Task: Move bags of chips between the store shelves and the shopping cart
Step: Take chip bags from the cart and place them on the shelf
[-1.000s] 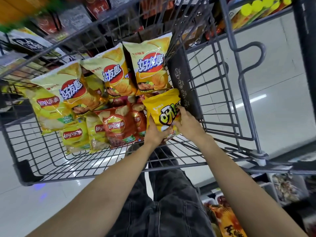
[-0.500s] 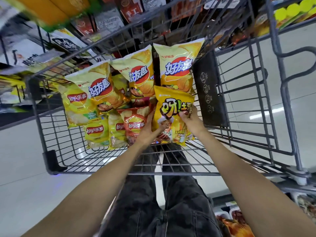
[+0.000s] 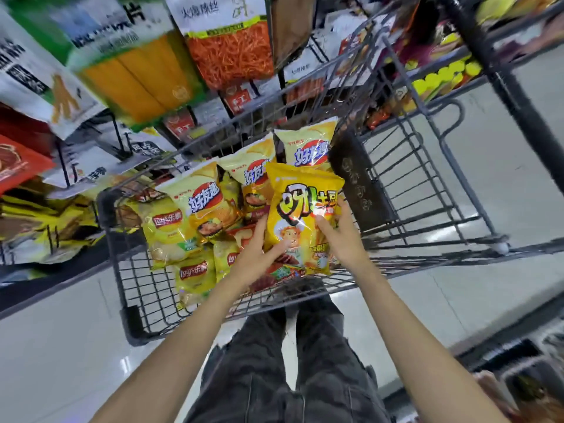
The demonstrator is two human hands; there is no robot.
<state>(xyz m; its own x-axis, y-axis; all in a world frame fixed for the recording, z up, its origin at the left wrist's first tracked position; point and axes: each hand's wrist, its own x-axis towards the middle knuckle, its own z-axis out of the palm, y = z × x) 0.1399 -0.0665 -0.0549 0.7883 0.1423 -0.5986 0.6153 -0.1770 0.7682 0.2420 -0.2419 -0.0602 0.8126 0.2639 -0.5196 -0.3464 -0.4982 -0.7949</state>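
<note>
I hold a yellow chip bag [image 3: 300, 209] with a cartoon figure upright above the near right part of the grey wire shopping cart [image 3: 122, 270]. My left hand [image 3: 259, 254] grips its lower left edge and my right hand [image 3: 341, 236] grips its right side. Behind it in the cart stand three yellow bags with red-and-blue logos [image 3: 207, 203]. Yellow Lay's bags [image 3: 171, 230] and a red Lay's bag [image 3: 244, 236] lie lower in the basket, partly hidden by my hands.
Store shelves with hanging snack packs [image 3: 137, 71] rise beyond the cart at top left. A dark shelf upright [image 3: 500, 80] crosses the top right. The cart's folded child seat panel [image 3: 357, 181] stands right of the bags. White tiled floor [image 3: 61, 346] lies below.
Both hands have lifted the yellow cartoon bag higher out of the cart. My view has tilted up, so the shelves and hanging packs now fill the top.
</note>
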